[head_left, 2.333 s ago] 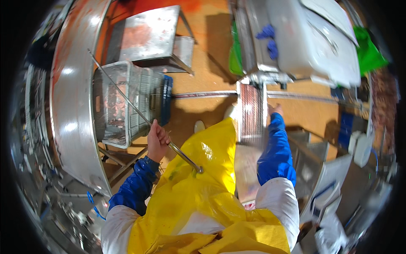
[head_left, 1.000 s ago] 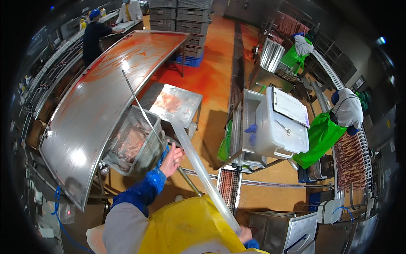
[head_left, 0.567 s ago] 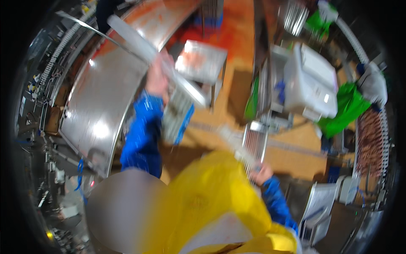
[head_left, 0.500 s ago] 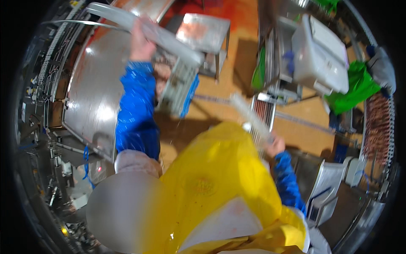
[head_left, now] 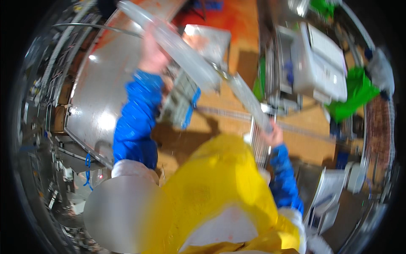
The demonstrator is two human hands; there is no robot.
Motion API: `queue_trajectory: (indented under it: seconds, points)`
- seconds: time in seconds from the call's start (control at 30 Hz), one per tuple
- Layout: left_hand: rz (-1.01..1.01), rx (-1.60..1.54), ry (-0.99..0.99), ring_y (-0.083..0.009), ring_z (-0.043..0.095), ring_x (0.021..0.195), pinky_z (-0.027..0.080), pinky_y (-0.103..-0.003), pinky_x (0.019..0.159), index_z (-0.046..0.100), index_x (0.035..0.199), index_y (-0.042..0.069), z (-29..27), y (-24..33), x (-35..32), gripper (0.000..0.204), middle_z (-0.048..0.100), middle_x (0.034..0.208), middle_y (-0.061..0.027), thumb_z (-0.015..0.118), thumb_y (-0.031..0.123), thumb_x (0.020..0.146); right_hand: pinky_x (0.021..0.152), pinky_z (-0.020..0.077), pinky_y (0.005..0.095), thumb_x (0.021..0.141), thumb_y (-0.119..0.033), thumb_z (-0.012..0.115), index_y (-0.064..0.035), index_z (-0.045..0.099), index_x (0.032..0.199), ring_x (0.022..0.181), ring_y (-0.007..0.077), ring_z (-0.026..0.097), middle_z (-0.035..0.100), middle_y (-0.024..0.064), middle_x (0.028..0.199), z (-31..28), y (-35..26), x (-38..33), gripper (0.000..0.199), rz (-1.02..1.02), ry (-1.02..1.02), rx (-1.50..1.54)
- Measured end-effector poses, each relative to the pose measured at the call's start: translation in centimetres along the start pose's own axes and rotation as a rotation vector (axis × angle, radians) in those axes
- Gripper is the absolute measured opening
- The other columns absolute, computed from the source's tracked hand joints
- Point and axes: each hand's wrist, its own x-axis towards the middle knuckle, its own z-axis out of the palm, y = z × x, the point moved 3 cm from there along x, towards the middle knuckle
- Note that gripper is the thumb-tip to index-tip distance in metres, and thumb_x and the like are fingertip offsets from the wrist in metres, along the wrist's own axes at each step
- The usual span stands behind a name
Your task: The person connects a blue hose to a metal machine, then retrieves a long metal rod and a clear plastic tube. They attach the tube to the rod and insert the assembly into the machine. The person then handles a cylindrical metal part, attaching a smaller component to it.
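Gripping a long clear tube (head_left: 198,63) at both ends, the left hand (head_left: 153,57) is raised high over the steel worktop (head_left: 105,97) while the right hand (head_left: 274,134) clasps the lower end near the yellow apron (head_left: 215,186). The tube appears lifted but not yet set anywhere; where it belongs is unclear. Motion blur smears both hands, and the wire basket (head_left: 182,99) sits half hidden behind the left arm.

So that's 2 hands, left (head_left: 154,57) and right (head_left: 274,136), both on 1 long clear tube (head_left: 198,70), 1 wire basket (head_left: 182,99) just below the left, 1 curved steel worktop (head_left: 101,97).
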Motion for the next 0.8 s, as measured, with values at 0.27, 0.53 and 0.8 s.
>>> queue_trajectory:
  seconds: [0.27, 0.53, 0.8]
  points:
    - [-0.018, 0.205, -0.315, -0.0187, 0.071, 0.084, 0.06, -0.037, 0.074, 0.064, 0.116, 0.01, 6.7, -6.1, -3.9, 0.029, 0.073, 0.095, -0.0079, 0.076, 0.028, 0.096, 0.075, 0.051, 0.0294, 0.073, -0.008, 0.076, -0.0032, 0.068, 0.116, 0.082, 0.0106, 0.059, 0.067, 0.0006, 0.092, 3.3, -6.1, 0.2, 0.044, 0.224, -0.183, 0.324]
    - [0.216, 0.209, -0.111, -0.0247, 0.07, 0.076, 0.064, -0.044, 0.077, 0.062, 0.097, 0.003, 2.4, 19.6, 12.1, 0.04, 0.066, 0.083, -0.0088, 0.078, 0.039, 0.094, 0.067, 0.0534, 0.0328, 0.073, -0.014, 0.078, -0.0036, 0.072, 0.099, 0.071, 0.0113, 0.062, 0.068, 0.0067, 0.077, 0.0, -0.2, -12.3, 0.029, 0.23, -0.124, 0.146]
    - [0.539, 0.159, 0.24, -0.0225, 0.06, 0.064, 0.055, -0.039, 0.06, 0.06, 0.094, 0.015, -16.3, 29.7, 16.5, 0.029, 0.056, 0.072, -0.004, 0.081, 0.036, 0.092, 0.065, 0.0523, 0.0316, 0.074, -0.02, 0.086, -0.0013, 0.07, 0.089, 0.071, 0.0089, 0.061, 0.068, 0.0047, 0.072, -4.8, -6.4, -18.2, 0.029, 0.389, -0.125, -0.021]
